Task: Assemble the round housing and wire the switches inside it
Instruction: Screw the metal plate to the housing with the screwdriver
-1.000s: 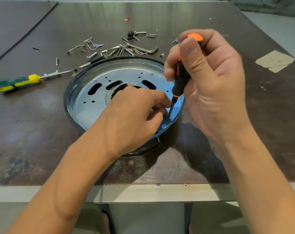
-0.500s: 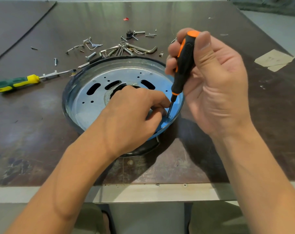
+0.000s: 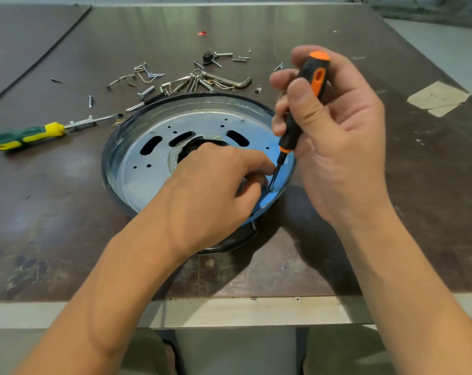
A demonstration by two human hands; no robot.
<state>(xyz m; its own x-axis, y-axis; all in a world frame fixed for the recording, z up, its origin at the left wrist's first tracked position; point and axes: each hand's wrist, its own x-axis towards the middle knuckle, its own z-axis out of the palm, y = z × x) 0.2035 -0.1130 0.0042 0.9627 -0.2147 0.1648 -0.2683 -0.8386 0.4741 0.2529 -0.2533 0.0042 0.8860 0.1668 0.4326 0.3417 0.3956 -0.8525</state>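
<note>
Workbench view from a head-worn camera, looking down at 2 bare hands working on a round housing (image 3: pixel 113 169), a shallow metal pan that sits on a dark table (image 3: pixel 67 226) directly in front of the person.

A silver plate (image 3: pixel 137 180) with slots and small holes lies flat inside the housing. 2 screw heads show along its far edge, so part of the plate looks already fastened. The job appears to be in its early assembly stage, with another fastener going in at the right side of the plate. No switches or wires can be seen, so the wiring seems not yet begun.

The right hand (image 3: pixel 337 136) is wrapped around the handle of an orange-and-black screwdriver (image 3: pixel 291 133), thumb and fingers closed on it. The tool stands nearly upright, leaning slightly, with its tip down on the plate near the housing's right rim.

The left hand (image 3: pixel 216 190) rests over the plate's centre, fingers curled, with the fingertips gathered close against the screwdriver's shaft just above the tip. Whether they pinch a screw there cannot be told, since the hand hides that spot.

Beyond the housing lie loose screws and hex keys (image 3: pixel 202 82). A green-and-yellow screwdriver (image 3: pixel 26 135) lies untouched to the left.
</note>
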